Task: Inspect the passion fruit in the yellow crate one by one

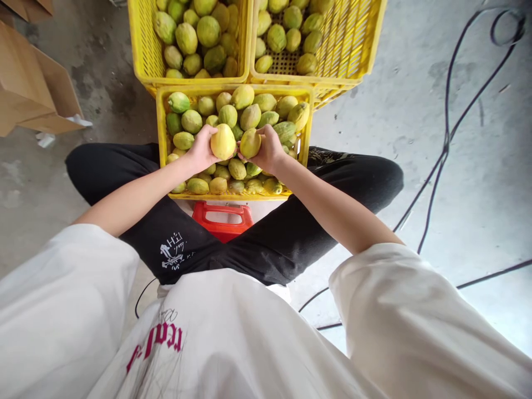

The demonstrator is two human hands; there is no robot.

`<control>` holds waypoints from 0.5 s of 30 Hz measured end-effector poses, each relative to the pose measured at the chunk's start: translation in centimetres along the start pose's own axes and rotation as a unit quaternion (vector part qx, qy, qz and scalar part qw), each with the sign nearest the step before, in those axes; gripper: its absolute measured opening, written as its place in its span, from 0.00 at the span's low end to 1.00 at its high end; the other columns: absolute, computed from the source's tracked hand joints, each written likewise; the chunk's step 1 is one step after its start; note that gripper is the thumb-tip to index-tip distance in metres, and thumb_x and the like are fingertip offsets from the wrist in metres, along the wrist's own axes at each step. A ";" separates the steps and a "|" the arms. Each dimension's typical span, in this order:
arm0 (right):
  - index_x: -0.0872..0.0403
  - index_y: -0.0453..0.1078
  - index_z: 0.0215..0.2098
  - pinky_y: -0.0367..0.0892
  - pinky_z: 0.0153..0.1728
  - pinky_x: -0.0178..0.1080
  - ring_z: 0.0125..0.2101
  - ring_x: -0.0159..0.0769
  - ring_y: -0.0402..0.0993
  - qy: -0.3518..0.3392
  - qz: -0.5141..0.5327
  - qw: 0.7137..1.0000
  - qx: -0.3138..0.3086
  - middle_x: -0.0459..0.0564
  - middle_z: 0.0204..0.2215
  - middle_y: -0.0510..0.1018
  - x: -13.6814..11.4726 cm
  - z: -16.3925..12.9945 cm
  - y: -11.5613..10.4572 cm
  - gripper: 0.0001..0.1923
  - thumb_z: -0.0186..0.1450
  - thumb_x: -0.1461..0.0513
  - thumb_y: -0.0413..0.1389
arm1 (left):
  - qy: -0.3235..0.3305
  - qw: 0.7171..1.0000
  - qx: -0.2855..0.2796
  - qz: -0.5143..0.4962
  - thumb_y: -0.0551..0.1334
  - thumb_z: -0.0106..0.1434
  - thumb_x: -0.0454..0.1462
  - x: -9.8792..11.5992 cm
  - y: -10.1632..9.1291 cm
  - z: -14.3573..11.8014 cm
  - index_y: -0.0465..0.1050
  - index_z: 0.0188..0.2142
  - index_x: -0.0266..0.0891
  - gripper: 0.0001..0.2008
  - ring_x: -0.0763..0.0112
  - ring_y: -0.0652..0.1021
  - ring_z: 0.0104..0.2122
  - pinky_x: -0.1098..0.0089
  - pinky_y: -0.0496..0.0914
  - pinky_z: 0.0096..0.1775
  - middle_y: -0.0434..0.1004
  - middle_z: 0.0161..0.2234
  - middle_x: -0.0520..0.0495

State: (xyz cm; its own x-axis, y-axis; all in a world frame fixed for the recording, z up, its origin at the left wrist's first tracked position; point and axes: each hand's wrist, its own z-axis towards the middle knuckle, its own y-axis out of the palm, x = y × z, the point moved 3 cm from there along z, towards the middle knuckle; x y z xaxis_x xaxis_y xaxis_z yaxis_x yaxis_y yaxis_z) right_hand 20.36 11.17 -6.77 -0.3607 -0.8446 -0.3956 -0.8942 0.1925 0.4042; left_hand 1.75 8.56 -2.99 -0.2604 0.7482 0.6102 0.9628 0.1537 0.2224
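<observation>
My left hand (201,149) is closed around a smooth pale-yellow oval fruit (223,142). Close beside it, my right hand (270,151) grips a slightly smaller yellow-green fruit (250,144). Both are held just above a yellow plastic crate (162,138) between my knees. Many oval green and yellow fruits (250,117) fill that crate, looking like lemons or small papayas; I cannot tell which. My forearms and hands cover part of the pile.
Two more yellow crates, one at left (143,52) and one at right (359,39), hold similar fruit beyond mine. A red stool (222,227) shows between my legs. Cardboard boxes (37,83) lie at left. Black cables (446,138) run across the concrete floor at right.
</observation>
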 end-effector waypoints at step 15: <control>0.38 0.74 0.53 0.92 0.50 0.60 0.47 0.57 0.86 0.012 -0.018 1.000 0.008 0.47 0.37 0.81 0.6 0.0 0.1 0.25 0.74 0.41 0.80 | -0.006 0.999 -0.003 0.034 0.81 0.70 0.65 0.1 0.0 -0.5 0.80 0.70 0.57 0.36 0.27 0.79 0.80 0.26 0.78 0.78 0.94 0.66 0.41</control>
State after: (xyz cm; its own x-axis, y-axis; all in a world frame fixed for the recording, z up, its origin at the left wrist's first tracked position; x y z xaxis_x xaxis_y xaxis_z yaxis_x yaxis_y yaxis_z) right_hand 20.08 10.67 -6.98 -0.3222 -0.8631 -0.3888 -0.9106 0.1703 0.3765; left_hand 1.72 8.35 -2.54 -0.1936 0.7642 0.6153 0.9777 0.0980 0.1860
